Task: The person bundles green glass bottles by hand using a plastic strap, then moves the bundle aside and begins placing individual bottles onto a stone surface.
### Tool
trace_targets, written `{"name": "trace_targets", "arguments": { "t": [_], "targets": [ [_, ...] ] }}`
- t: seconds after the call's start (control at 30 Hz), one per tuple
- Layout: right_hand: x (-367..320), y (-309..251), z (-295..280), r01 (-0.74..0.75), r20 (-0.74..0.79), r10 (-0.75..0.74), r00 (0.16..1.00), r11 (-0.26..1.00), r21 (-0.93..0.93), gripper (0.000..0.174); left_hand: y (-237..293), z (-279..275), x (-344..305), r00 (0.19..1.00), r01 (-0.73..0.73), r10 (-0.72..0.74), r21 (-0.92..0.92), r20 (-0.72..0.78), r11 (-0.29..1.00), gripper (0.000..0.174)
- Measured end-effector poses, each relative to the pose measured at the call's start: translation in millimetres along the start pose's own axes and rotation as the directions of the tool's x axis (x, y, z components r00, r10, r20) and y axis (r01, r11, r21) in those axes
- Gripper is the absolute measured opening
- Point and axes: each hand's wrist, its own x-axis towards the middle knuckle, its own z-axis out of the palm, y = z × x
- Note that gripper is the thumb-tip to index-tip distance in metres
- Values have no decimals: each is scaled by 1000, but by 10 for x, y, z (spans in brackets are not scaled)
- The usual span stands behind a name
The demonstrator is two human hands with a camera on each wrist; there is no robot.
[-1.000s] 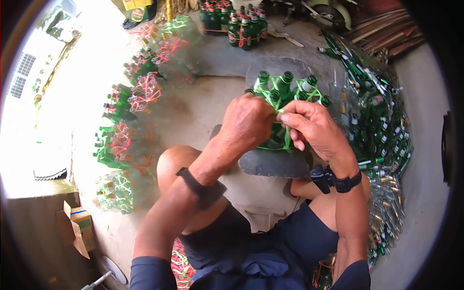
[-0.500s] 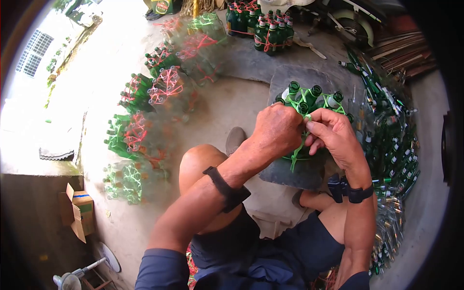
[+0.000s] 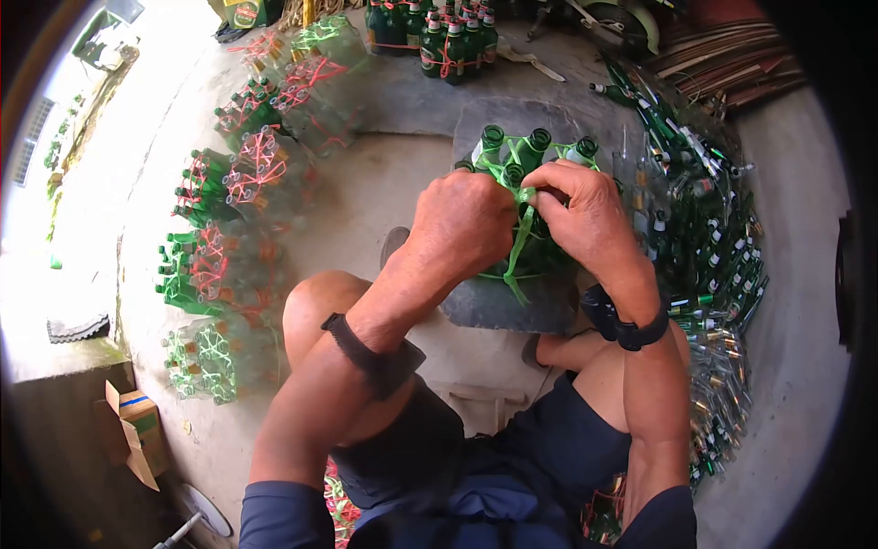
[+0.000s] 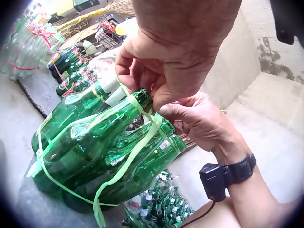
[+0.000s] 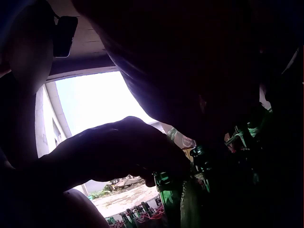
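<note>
A bundle of green glass bottles (image 3: 540, 151) stands upright on a dark slab (image 3: 512, 306). Light green plastic twine (image 4: 128, 166) loops around the necks and circles the bodies lower down. My left hand (image 3: 465, 220) pinches this twine at the near bottle necks, fingers curled and partly hidden under the palm. Close beside it, my right hand (image 3: 585, 220) pinches the twine between thumb and forefinger. From between the hands a loose tail of twine hangs down the near side of the bundle. The right wrist view is very dark, with the left hand (image 5: 128, 152) a silhouette.
Tied bottle bundles (image 3: 261, 165) line the floor at left, and more green ones (image 3: 457, 46) stand at the back. Loose bottles (image 3: 704, 229) lie heaped along the right wall. An open cardboard box (image 3: 142, 430) and a fan (image 3: 201, 512) are at lower left.
The head view swung left and back again. Both hands stay at the bottle necks; the right fingers have curled in closer, and the twine tail now hangs in plain view between the hands.
</note>
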Motion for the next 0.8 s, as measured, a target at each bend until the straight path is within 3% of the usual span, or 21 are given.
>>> {"name": "trace_targets", "arguments": {
  "t": [0.23, 0.33, 0.4, 0.7, 0.8],
  "targets": [
    [-28, 86, 98, 31, -25, -37, 999, 977, -212, 5, -2, -8, 0, 1000, 12, -12, -21, 2, 1000, 13],
    [10, 95, 130, -40, -55, 23, 998, 940, -340, 4, 27, -18, 7, 1000, -2, 2, 0, -15, 1000, 13],
    [42, 58, 148, -140, -6, 150, 989, 903, -407, 5, -24, 27, -4, 996, -54, 52, -22, -77, 998, 13],
    [131, -5, 199, -233, 54, 281, 958, 874, -426, 9, -61, 74, -18, 994, -52, 44, -75, -103, 996, 10],
    [112, 134, 247, -224, 21, 246, 969, 912, -342, 7, -45, 58, -16, 996, -37, 33, -38, -82, 999, 10]
  ]
}}
